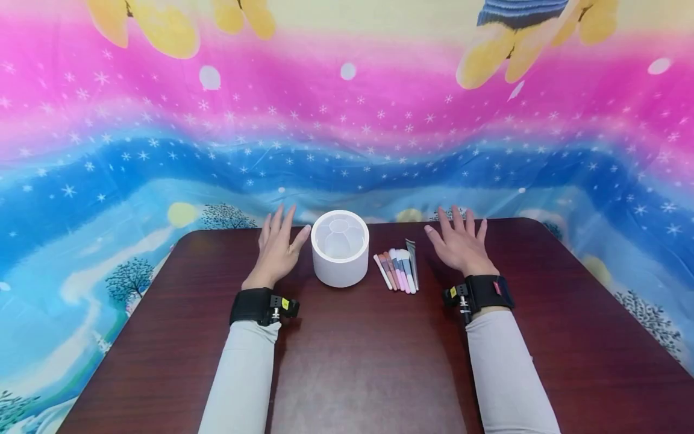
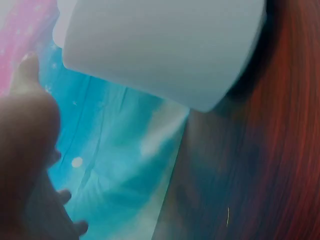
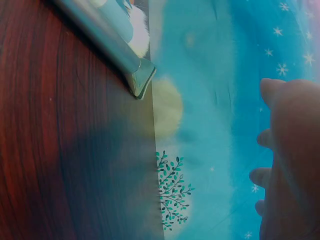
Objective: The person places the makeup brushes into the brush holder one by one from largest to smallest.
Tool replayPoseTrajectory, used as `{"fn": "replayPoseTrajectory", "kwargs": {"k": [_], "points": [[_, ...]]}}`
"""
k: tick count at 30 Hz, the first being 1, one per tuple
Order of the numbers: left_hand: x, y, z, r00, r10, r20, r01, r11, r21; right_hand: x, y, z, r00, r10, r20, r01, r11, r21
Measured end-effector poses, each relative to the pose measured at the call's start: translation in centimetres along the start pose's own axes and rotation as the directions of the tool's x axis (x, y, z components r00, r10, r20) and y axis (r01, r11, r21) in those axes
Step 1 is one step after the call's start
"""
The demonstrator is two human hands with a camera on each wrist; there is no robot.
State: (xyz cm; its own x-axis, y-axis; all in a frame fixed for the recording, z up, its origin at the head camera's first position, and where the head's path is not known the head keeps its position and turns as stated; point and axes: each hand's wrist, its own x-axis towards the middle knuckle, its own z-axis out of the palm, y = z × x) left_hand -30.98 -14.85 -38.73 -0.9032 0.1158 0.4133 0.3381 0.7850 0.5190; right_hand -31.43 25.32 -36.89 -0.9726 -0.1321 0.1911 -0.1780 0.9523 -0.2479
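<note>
A round white organizer [image 1: 341,274] with clear compartments inside stands near the table's far edge. To its left my left hand [image 1: 275,253] is held with fingers spread, thumb close to its wall; I cannot tell whether they touch. The organizer's side [image 2: 160,45] fills the top of the left wrist view. Several makeup brushes [image 1: 398,271] lie side by side right of the organizer. Beside them lies a slim grey, metallic-looking tool [image 1: 413,265], whose flared end [image 3: 141,77] shows in the right wrist view. My right hand [image 1: 461,244], fingers spread and holding nothing, is right of it.
The dark red-brown wooden table [image 1: 368,361] carries all these things. Behind and around it hangs a colourful cloth [image 1: 347,132] with snowflakes and trees. Each wrist wears a black strap with a small camera, such as the left strap [image 1: 251,306].
</note>
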Motion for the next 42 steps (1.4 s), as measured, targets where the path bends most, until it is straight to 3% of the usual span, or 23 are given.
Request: {"fn": "replayPoseTrajectory", "kwargs": {"k": [4,9,14,29,33,42], "points": [[0.4,0.8,0.0,0.995,0.072,-0.074,-0.080,0.991,-0.105,0.1,0.0,0.2,0.999,-0.001,-0.039,0.000,1.000,-0.010],[0.7,1.7,0.1,0.982,0.151,-0.117,-0.168,0.974,-0.154,0.1,-0.4,0.2,0.995,0.008,-0.095,-0.012,0.999,-0.042],[0.8,2.5,0.3,0.972,0.212,-0.103,-0.229,0.949,-0.215,0.1,-1.1,0.1,0.999,0.016,-0.042,-0.018,0.998,-0.054],[0.8,3.7,1.5,0.958,0.285,-0.042,-0.285,0.914,-0.290,0.6,-3.2,1.8,0.997,-0.055,0.062,0.055,0.998,0.001],[0.7,3.7,1.8,0.953,0.301,-0.030,-0.296,0.907,-0.301,0.5,-3.6,2.0,0.994,-0.043,0.103,0.041,0.999,0.024],[0.6,4.0,2.3,0.967,0.255,0.029,-0.239,0.937,-0.254,0.6,-3.9,2.6,0.990,-0.005,0.141,0.001,0.999,0.034]]}}
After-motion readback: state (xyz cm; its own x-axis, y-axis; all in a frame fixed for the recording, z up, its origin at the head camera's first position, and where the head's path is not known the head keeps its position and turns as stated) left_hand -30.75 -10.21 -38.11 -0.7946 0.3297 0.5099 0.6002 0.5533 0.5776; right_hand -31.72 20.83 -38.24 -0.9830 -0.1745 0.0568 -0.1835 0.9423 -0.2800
